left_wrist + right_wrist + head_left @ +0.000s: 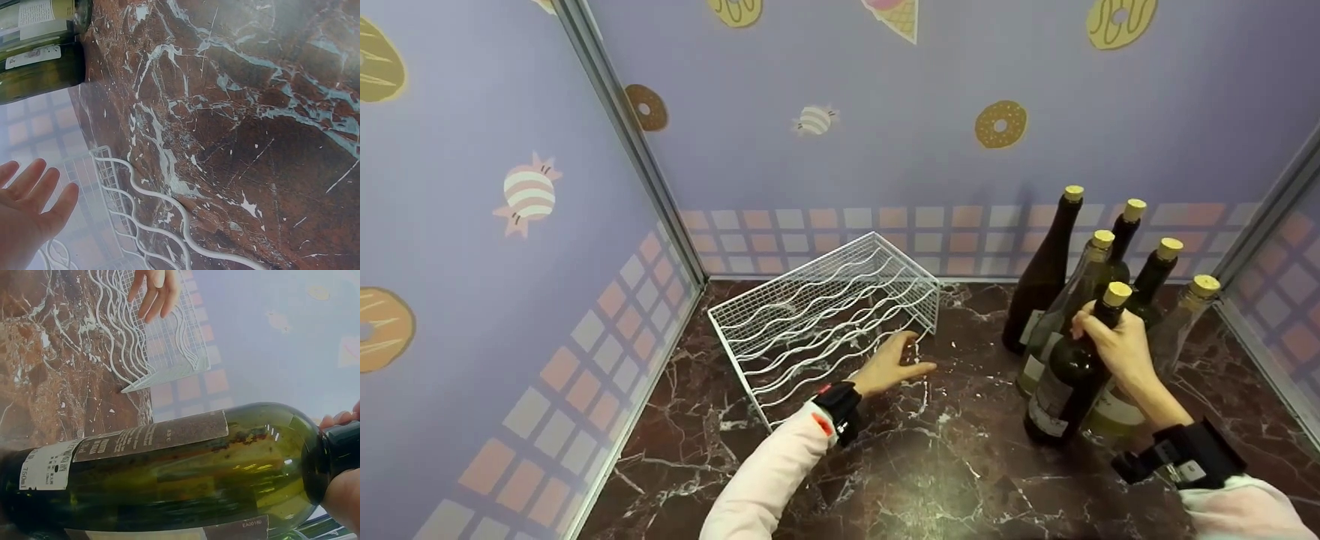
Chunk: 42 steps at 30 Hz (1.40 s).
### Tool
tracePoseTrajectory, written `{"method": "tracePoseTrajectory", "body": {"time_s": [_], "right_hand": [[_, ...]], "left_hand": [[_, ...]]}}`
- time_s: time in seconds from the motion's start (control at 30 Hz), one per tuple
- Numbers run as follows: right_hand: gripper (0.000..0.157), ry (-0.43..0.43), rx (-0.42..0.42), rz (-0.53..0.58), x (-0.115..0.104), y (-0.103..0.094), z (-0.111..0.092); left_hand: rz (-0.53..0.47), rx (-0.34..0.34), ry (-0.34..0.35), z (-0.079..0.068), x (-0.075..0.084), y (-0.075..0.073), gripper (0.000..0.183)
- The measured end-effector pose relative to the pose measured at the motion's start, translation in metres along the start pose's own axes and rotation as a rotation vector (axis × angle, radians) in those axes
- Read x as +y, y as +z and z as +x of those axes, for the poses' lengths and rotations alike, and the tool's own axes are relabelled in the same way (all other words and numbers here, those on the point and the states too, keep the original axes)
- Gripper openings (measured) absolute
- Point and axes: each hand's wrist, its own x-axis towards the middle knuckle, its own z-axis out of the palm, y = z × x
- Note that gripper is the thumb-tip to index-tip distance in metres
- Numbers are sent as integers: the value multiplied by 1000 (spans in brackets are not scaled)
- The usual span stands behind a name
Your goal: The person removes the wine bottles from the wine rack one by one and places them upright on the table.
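Note:
My right hand [1121, 349] grips a dark green wine bottle [1061, 386] round its neck, just below the cork. The bottle stands nearly upright in front of the others; its labels and green glass fill the right wrist view. My left hand [891, 366] is held over the right front part of a white wire wine rack [817, 322], fingers spread and relaxed with nothing in them. Wavy wires of the rack [163, 197] run beside that hand in the left wrist view.
Several corked bottles cluster on the right, among them a tall dark bottle [1039, 277] and a clear bottle [1181, 322]. The dark marbled tabletop [930, 457] meets a purple back wall [900, 157] and a left side panel [457, 247].

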Motion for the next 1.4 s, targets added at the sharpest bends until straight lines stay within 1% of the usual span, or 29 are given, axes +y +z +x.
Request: {"method": "tracePoseTrajectory", "body": {"time_s": [0.17, 0.3, 0.4, 0.6, 0.7, 0.73, 0.87, 0.93, 0.97, 1.07, 1.17, 1.27, 1.33, 1.4], "right_hand": [[13, -42, -11, 21, 2, 0, -1], [12, -68, -30, 20, 3, 0, -1], [11, -57, -30, 10, 2, 0, -2], [10, -8, -22, -21, -2, 1, -5], [10, -6, -22, -34, -2, 1, -6], [9, -9, -24, -31, 3, 0, -5], [9, -49, -57, -95, 1, -2, -6], [16, -75, -59, -126, 0, -3, -8], [21, -91, -51, -148, -6, -4, -9], [34, -148, 10, -205, -12, -6, -11], [41, -275, 101, -252, -28, -8, -10], [40, -429, 225, -273, -49, -7, -7], [41, -536, 317, -275, -62, -2, -4], [46, -634, 366, -283, -70, 6, -1]], "left_hand": [[-15, 4, 20, 0, -1, 0, 64], [-8, 6, 11, 0, 0, 0, 64], [-3, 6, -5, 0, 2, 0, 64], [2, -3, -9, 0, 5, -2, 66], [3, -7, -9, 0, 9, -3, 68], [4, -8, -10, 0, 10, -4, 68], [12, -8, 2, 0, 15, -5, 67], [29, -1, 24, 0, 17, -7, 66], [37, 5, 37, 1, 18, -8, 66], [77, 42, 81, 4, 22, -14, 64], [131, 92, 113, 7, 29, -23, 63], [204, 147, 146, 10, 36, -35, 62], [243, 196, 170, 13, 41, -43, 59], [289, 251, 188, 17, 46, -50, 57]]}}
